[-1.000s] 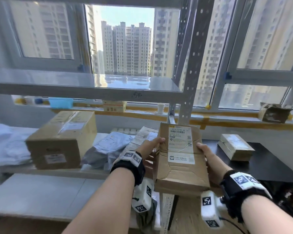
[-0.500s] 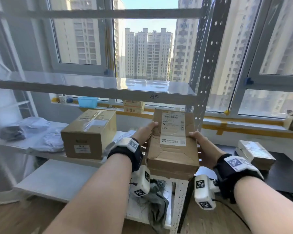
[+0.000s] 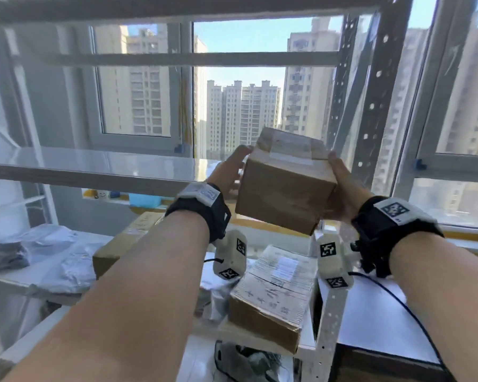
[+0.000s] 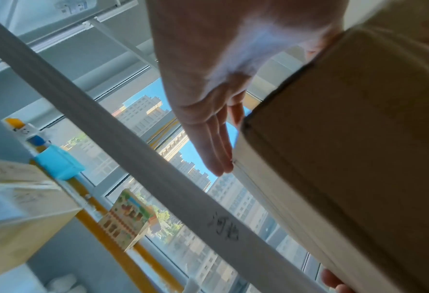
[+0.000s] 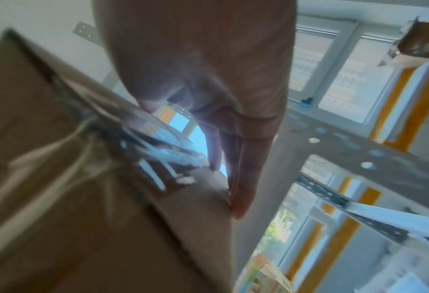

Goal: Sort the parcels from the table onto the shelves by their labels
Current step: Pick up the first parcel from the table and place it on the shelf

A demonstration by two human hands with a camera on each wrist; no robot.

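A brown cardboard parcel (image 3: 284, 186) (image 4: 346, 158) (image 5: 70, 198), sealed with clear tape, hangs in the air at the height of the upper shelf board (image 3: 94, 166). It is tilted, its taped top facing the window. My left hand (image 3: 229, 169) (image 4: 208, 119) presses flat against its left side with straight fingers. My right hand (image 3: 342, 183) (image 5: 221, 119) presses on the right side the same way, thumb near the top edge. The label cannot be read.
The shelf beam (image 4: 158, 178) bears handwritten characters. On the lower shelf lie a flat taped box (image 3: 276, 293), a larger box (image 3: 122, 244) and grey poly bags (image 3: 53, 255). A perforated upright post (image 3: 370, 106) stands just right of the parcel.
Both hands have raised the parcel from the lower shelf's height to the upper shelf board and tipped it, so its label face turned away. The head view tilted upward.
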